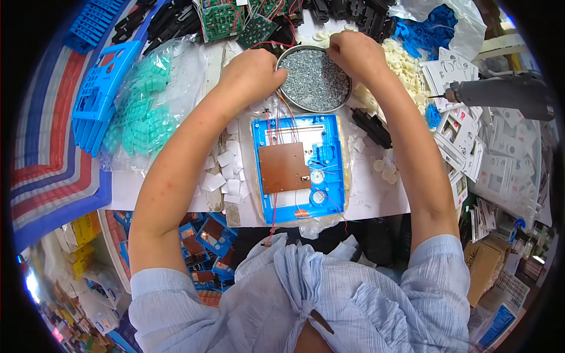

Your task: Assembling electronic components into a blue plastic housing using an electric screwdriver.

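A round metal tin point(348, 97) filled with small silvery screws point(315, 76) stands at the table's far middle. Closed at its left rim is my left hand point(250, 73), thumb against the side, its other fingers partly hidden. My right hand point(359, 53) is closed at the upper right rim, fingertips bent over the edge. On this side of the tin lies a blue plastic housing point(335, 153), open side up, on a padded base. A brown circuit board point(285, 167) with thin red wires rests in it, beside a small white round part point(317, 176).
Bagged teal parts point(144, 100) and blue frames point(97, 112) lie left; white paper pieces point(226, 173) are scattered nearer. Green circuit boards point(220, 23) sit at the back. Cream parts point(406, 70) are heaped right, below a hanging grey electric screwdriver point(500, 95). A black part point(371, 126) lies by my right forearm.
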`<state>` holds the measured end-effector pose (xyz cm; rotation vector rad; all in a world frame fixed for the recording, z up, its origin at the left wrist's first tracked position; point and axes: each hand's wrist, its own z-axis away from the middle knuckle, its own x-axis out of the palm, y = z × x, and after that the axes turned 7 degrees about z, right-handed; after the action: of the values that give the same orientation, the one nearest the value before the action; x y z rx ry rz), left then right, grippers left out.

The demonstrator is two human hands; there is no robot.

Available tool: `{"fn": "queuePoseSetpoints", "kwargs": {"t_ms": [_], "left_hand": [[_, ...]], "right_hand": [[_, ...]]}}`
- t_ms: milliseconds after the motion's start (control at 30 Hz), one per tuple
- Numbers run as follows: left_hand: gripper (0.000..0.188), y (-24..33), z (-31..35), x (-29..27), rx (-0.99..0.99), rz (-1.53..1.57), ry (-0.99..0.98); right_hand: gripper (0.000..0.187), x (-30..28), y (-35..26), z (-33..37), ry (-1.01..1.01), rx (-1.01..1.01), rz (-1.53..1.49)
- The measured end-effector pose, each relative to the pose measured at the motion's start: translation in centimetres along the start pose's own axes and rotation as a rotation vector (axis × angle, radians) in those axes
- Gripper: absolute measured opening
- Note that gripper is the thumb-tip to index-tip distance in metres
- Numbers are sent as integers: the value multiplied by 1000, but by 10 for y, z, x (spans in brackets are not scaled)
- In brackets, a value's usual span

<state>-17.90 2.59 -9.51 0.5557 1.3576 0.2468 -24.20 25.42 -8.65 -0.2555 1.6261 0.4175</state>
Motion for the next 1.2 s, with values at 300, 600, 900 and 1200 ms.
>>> {"fn": "queuePoseSetpoints", "kwargs": {"t_ms": [300,600,900,1200], "left_hand": [[33,8,-23,-3,73,124,81],[33,27,-58,7,3,-61,38],[31,21,-25,-1,-82,-223,33],[34,-6,-21,-4,-7,91,-26]], "right_hand": [[24,-6,43,-11,72,-87,-157],[22,-10,72,-21,5,-174,18],[21,3,24,-13,-35,-95,72],[21,-10,28,-21,17,-141,1]]}}
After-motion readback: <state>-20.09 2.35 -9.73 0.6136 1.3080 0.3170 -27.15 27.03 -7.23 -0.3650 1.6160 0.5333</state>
